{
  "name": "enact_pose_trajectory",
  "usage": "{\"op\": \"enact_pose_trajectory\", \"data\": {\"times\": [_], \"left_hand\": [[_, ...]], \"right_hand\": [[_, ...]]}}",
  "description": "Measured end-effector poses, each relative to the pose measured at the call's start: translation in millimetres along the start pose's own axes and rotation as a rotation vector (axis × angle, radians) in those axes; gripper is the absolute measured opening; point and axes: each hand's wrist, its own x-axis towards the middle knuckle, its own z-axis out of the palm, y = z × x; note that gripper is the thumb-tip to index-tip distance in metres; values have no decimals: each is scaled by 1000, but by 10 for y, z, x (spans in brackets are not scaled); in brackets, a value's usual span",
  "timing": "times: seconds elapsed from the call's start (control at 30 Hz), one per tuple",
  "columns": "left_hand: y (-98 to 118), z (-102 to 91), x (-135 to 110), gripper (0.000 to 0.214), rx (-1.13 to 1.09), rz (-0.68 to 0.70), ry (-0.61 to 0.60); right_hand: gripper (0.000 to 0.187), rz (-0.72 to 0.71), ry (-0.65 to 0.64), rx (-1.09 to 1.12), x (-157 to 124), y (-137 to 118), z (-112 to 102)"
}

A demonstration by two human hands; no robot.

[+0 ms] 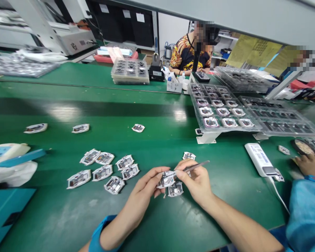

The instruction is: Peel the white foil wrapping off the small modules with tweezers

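My left hand [144, 189] pinches a small circuit module on white backing [166, 179] between thumb and fingers. My right hand [194, 182] grips steel tweezers [196, 166], their tips at that module. Just below the hands lies a similar module [175, 189], touching neither hand that I can tell. More modules [114, 185] lie scattered on the green workbench [55, 213] to the left of my left hand. Another module [189, 156] sits just beyond my right hand.
Clear plastic trays of modules [215, 108] stand on a raised rack at back right. A white power bank [259, 159] with a white cable lies to the right. A co-worker's hand [311, 164] and blue sleeve [307, 217] are at the right edge. A white-and-blue device [7, 155] sits left.
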Motion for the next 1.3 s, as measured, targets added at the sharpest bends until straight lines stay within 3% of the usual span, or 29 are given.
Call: {"op": "enact_pose_trajectory", "data": {"times": [0.17, 0.4, 0.63, 1.3], "left_hand": [[-1, 21, -13, 35, 18, -14, -6], [-18, -8, 13, 33, 91, 29, -37], [-6, -1, 6, 25, 189, 101, -65], [30, -1, 5, 24, 333, 201, -62]], "right_hand": [[3, 1, -76, -64, -12, 17, 2], [15, 224, -81, 46, -1, 46, -4], [10, 152, -5, -34, -41, 23, 32], [11, 186, 35, -20, -33, 7, 41]]}}
